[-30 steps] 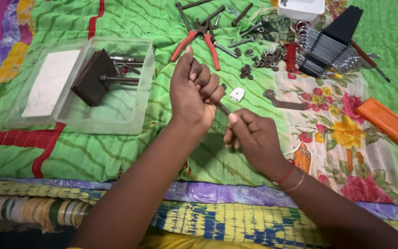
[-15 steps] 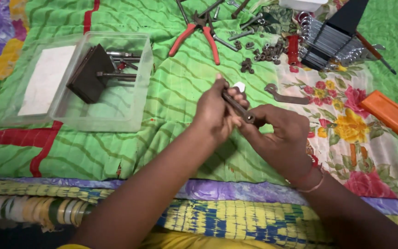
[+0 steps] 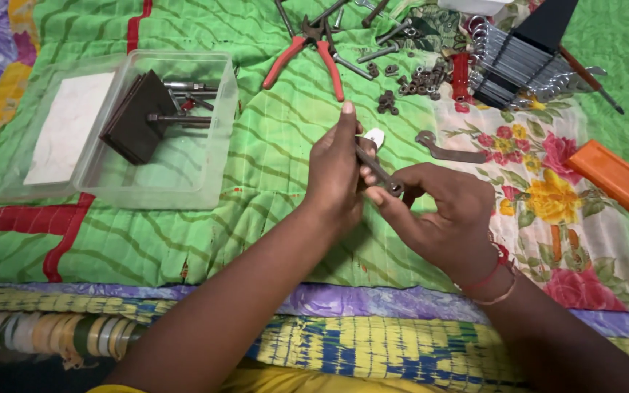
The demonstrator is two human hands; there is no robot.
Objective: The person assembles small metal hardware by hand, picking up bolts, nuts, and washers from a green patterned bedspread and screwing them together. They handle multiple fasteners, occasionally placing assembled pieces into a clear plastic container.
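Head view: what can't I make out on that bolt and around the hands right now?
- Bolt: upper end hidden inside the left hand.
- Lower end: right hand fingertips cover it; a nut there cannot be confirmed.
- Pliers: jaw tips cut by the top edge.
- White box: mostly cut off.

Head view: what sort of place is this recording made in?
Probably a home, with a makeshift repair spot on bedding: a patterned quilt serves as the work surface, strewn with red-handled pliers, loose nuts and a spanner set.
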